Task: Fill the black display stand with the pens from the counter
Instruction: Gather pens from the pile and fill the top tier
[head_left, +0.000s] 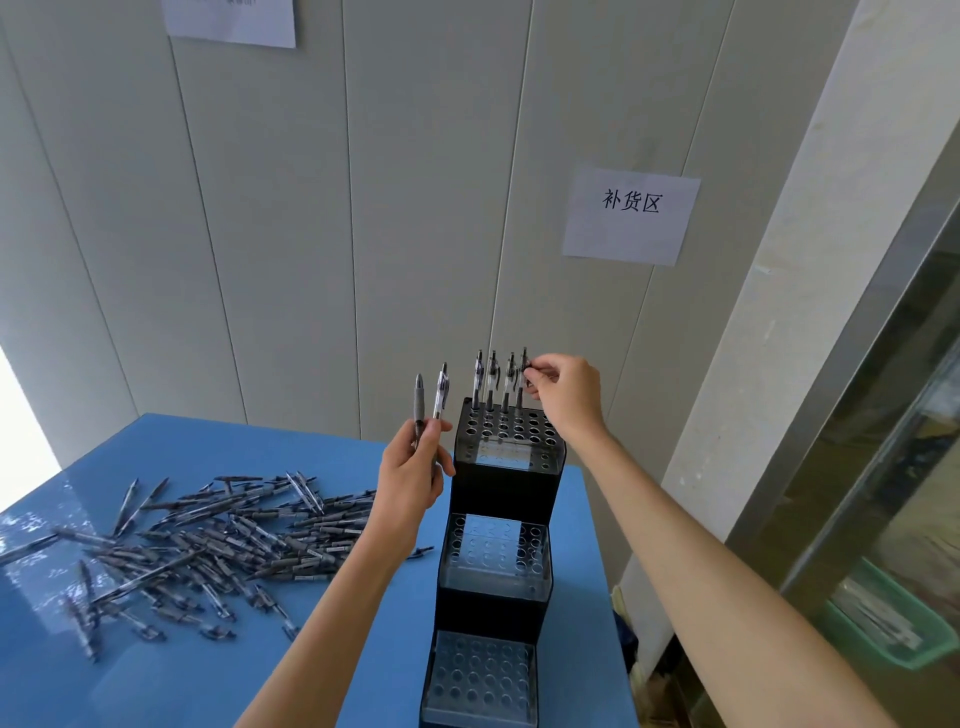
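Right hand (563, 391) pinches the fourth pen (522, 379) at the display stand (506, 467) back edge.

Pen pile (208, 540) blocks counter left; bare strip before stand (493, 545); wall (363, 234) seemingly close behind.

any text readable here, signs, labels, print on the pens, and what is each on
"补货区": black characters on the white paper sheet stuck to the pale panelled wall.
Cut-off white paper sheet at the top edge of the wall: a trace of print, too blurred to read.
Loose grey and clear pens on the blue counter: any print is too small to read.
Black tiered display stand: no text visible.
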